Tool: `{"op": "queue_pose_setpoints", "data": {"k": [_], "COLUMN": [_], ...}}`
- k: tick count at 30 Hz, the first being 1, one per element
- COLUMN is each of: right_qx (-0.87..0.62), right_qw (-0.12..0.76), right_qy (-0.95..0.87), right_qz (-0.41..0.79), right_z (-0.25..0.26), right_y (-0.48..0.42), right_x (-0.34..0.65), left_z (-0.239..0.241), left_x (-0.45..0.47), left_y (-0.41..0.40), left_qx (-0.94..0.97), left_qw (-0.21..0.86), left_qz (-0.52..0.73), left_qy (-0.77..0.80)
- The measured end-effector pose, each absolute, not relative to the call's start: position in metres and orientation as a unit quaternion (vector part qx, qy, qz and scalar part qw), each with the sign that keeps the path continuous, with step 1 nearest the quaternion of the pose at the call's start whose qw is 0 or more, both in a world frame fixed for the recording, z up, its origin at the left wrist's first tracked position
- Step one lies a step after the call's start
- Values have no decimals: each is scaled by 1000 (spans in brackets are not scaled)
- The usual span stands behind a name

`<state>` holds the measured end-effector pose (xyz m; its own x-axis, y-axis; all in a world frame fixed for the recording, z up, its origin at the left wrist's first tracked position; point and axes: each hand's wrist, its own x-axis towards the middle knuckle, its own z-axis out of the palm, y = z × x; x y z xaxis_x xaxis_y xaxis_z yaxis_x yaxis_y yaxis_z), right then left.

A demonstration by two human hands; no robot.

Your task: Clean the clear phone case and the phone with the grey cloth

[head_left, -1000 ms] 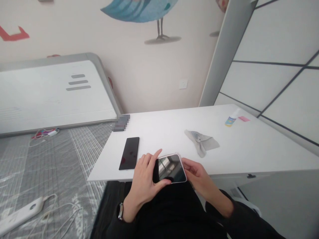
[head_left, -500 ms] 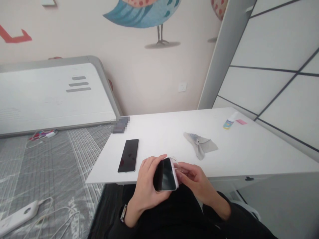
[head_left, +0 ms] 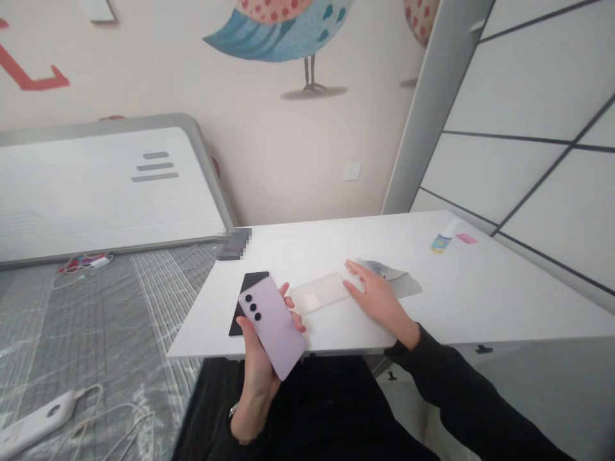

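A lilac smartphone lies in my left hand, its back with three camera lenses turned up and my fingers and thumb around its edges. Behind it, a larger black phone rests on the white table, partly covered from view. My right hand is over the table with its fingers stretched out, at the right end of a clear phone case lying flat. Whether the fingertips touch the case I cannot tell. Just beyond that hand is a crumpled grey cloth, partly hidden by it.
A small spray bottle and a pink slip lie at the table's far right. A blurred dark item sits at the back left corner. Left of the table is a bed with a white power bank and cables.
The lilac phone was face up between both hands; now it is out of its clear case, back side up in my left hand. My right hand has moved forward, and the case lies on the table.
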<state>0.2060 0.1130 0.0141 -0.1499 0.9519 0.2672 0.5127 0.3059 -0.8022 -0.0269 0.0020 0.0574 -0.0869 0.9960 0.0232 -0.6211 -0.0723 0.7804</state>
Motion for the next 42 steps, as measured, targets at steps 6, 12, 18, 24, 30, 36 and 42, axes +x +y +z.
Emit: {"op": "queue_pose_setpoints", "data": {"k": [6, 12, 18, 24, 30, 36, 42], "right_qx": [-573, -581, -524, -221, -300, -216, -333], "right_qw": [366, 378, 500, 291, 296, 277, 310], "right_qy": [-718, -710, -678, -925, -906, -936, -890], "right_qz": [151, 123, 125, 103, 29, 17, -19], "right_z": [6, 6, 32, 31, 34, 28, 32], "right_y": [119, 109, 53, -1, 19, 2, 23], "right_x": [255, 278, 212, 150, 161, 156, 173], "left_z": [43, 45, 37, 22, 25, 51, 37], "left_x": [-15, -8, 11, 17, 15, 8, 15], "left_y": [1, 2, 0, 2, -1, 14, -1], "left_qx": [156, 112, 99, 109, 121, 170, 149], "left_qw": [740, 765, 809, 811, 821, 830, 834], "left_qz": [599, 580, 532, 544, 518, 508, 489], "left_qy": [262, 256, 230, 185, 207, 154, 210]}}
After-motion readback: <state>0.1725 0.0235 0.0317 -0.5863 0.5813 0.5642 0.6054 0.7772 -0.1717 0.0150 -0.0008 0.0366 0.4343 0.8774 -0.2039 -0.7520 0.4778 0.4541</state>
